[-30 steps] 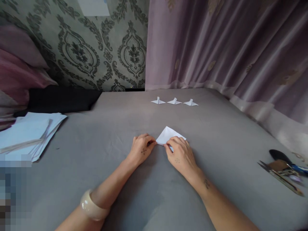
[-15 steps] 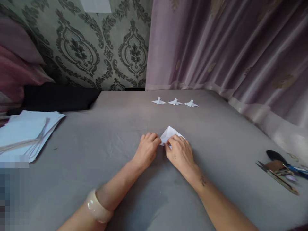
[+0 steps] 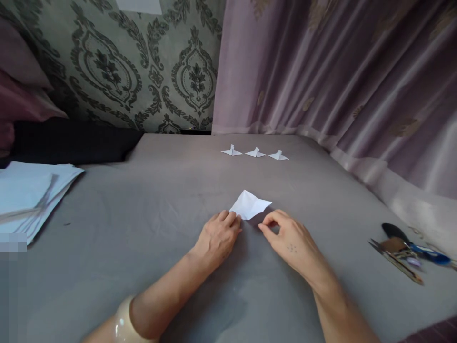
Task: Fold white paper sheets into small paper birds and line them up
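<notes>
A small piece of folded white paper (image 3: 250, 206) lies on the grey sheet in front of me, with its right-hand corner lifted off the surface. My left hand (image 3: 218, 238) is closed on the paper's lower left edge, the fingers pressing it from the near side. To the right, my right hand (image 3: 291, 240) is held just off the paper, thumb and forefinger together in a pinch. Nothing shows between those fingertips. Farther back, three small folded white paper shapes with spread points stand in a row: a left one (image 3: 232, 151), a middle one (image 3: 255, 153) and a right one (image 3: 279, 156).
A stack of white paper sheets (image 3: 32, 190) lies at the left, in front of a folded black cloth (image 3: 71, 143). Over on the right are a pair of tweezers (image 3: 396, 262) and a blue-handled tool (image 3: 430, 254) among small items. Pink curtains (image 3: 285, 62) hang along the right side.
My right hand has come away from the paper, moving right and toward me. More of the paper now shows, its right corner raised. My left hand stays at its left edge.
</notes>
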A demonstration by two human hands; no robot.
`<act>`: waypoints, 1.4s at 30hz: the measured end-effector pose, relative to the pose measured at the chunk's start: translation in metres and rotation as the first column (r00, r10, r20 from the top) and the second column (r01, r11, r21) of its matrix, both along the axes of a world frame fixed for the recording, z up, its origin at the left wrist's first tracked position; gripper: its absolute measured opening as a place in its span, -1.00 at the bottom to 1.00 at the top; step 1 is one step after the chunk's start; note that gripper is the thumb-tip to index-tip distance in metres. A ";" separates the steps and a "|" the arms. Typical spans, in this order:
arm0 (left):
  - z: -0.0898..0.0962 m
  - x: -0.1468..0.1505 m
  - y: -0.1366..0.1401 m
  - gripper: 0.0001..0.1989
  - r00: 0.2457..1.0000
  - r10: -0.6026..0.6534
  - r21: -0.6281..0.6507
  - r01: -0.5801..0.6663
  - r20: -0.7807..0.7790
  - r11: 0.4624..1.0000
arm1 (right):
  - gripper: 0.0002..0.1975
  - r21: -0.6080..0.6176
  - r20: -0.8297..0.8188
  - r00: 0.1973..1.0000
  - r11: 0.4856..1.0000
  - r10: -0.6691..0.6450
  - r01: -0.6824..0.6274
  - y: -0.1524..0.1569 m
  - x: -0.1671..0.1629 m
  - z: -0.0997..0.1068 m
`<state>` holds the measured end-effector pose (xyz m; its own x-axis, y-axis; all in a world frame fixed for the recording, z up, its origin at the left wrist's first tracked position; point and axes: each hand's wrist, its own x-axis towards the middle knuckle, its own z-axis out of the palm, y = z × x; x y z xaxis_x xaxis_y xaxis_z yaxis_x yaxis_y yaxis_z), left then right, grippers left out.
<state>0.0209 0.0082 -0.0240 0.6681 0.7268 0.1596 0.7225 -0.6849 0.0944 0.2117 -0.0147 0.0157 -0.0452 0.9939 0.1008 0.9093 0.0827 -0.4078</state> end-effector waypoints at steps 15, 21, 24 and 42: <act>0.004 -0.010 0.008 -0.74 0.991 0.005 -0.149 0.014 0.131 0.989 | -0.66 0.030 0.067 0.977 0.979 0.201 -0.203 -0.003 -0.026 -0.028; -0.007 -0.024 0.022 -0.76 0.912 0.031 -0.249 0.079 0.408 0.965 | -0.66 0.046 0.195 0.961 0.977 0.195 -0.207 -0.009 -0.039 -0.029; -0.010 -0.027 0.027 -0.78 0.890 0.075 -0.277 0.058 0.449 0.959 | -0.64 0.050 0.258 0.946 0.975 0.196 -0.215 -0.011 -0.044 -0.029; -0.002 -0.043 0.046 -0.77 0.769 0.444 -0.548 -0.148 0.460 0.824 | -0.59 0.018 0.292 0.927 0.967 0.237 -0.253 -0.006 -0.050 -0.022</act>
